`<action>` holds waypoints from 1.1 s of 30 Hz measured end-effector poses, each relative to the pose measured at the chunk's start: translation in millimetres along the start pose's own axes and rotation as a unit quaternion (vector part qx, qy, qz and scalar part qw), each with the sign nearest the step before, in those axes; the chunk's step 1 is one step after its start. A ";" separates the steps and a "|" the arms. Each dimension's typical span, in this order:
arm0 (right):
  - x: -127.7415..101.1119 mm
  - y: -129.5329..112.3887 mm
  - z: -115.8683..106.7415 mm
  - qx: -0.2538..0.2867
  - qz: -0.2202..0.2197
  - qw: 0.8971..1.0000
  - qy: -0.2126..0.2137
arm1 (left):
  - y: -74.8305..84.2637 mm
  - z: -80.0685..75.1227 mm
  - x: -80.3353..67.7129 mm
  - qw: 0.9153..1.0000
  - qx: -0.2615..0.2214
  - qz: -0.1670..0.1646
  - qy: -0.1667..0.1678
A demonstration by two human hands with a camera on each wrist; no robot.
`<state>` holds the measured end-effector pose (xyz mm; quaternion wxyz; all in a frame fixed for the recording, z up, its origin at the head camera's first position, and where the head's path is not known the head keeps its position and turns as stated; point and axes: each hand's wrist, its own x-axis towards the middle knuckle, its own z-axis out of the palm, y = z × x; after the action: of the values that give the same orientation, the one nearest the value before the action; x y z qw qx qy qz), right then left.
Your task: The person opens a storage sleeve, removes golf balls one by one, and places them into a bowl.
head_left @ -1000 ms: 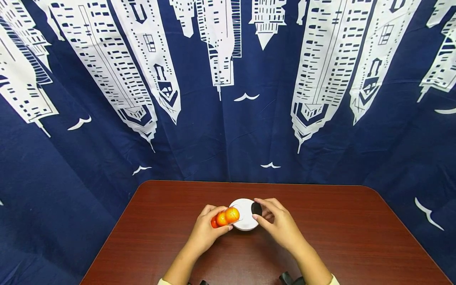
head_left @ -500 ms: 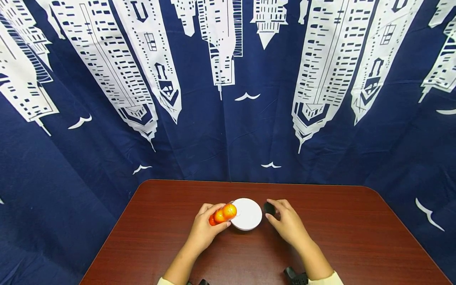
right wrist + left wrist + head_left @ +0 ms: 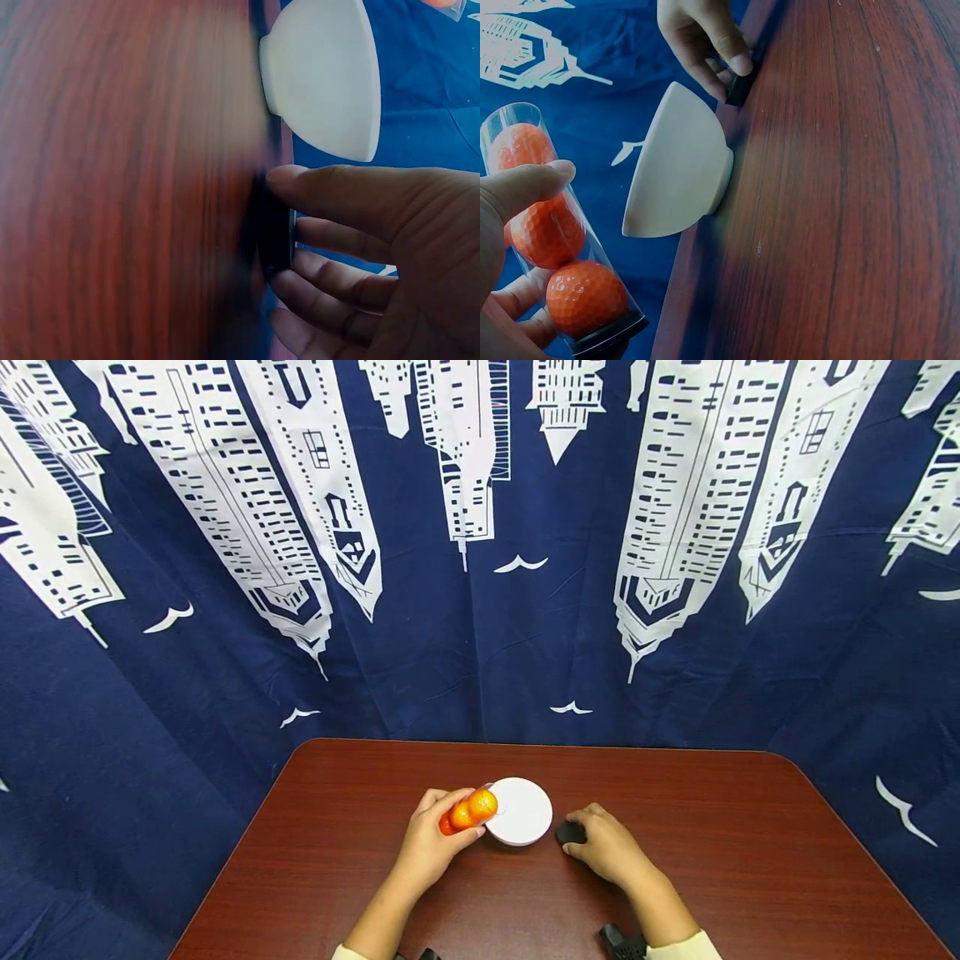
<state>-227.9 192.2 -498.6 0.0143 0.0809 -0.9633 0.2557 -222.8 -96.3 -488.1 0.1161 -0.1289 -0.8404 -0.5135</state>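
Observation:
My left hand [image 3: 433,839] grips a clear plastic tube [image 3: 515,114] holding three orange golf balls [image 3: 587,298] in a row. A black cap [image 3: 609,337] closes the tube's lower end; its upper end, pointing toward the bowl, is uncovered. A white bowl [image 3: 519,812] stands upright on the table just right of the tube. To the right of the bowl, my right hand [image 3: 611,843] pinches a round black cap [image 3: 277,229] between thumb and fingers, down at the table surface. In the right wrist view the cap's flat side lies along the tabletop.
The reddish-brown wooden table [image 3: 375,777] has rounded far corners. Behind it hangs a dark blue cloth [image 3: 420,652] with white buildings and birds. A black device [image 3: 622,942] is strapped near the right wrist, by a pale yellow sleeve [image 3: 684,947].
My right hand has carried the black cap away from the tube's open end, across the bowl to the right, and down to the table. The left hand has drawn the tube slightly left.

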 end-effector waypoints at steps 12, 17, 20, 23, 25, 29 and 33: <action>0.1 3.4 -4.8 0.013 -0.019 1.000 0.020 | 0.3 -4.4 0.0 1.000 0.002 -0.004 0.017; 1.9 -0.7 -16.2 0.042 -0.035 0.997 0.063 | 2.1 -3.9 1.8 0.999 0.016 -0.007 0.030; 0.5 -3.9 -22.6 0.070 -0.048 0.993 0.083 | 4.9 -2.3 2.2 0.999 0.020 -0.002 0.029; -1.5 -7.8 -26.5 0.096 -0.072 0.988 0.102 | 8.6 -1.3 1.8 0.999 0.028 0.003 0.031; -2.5 -11.5 -28.0 0.116 -0.093 0.982 0.114 | 11.0 -1.4 1.8 0.999 0.036 0.010 0.037; -6.0 -20.5 -29.5 0.147 -0.123 0.973 0.130 | 16.2 -2.8 1.6 0.996 0.062 0.030 0.058; -9.7 -29.1 -28.2 0.170 -0.133 0.968 0.126 | 20.3 -4.0 1.6 0.990 0.104 0.053 0.080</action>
<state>-213.9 182.7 -460.4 0.1558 0.1767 -0.8766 0.4197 -217.3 -90.7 -468.8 0.2226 -0.1186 -0.8691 -0.4256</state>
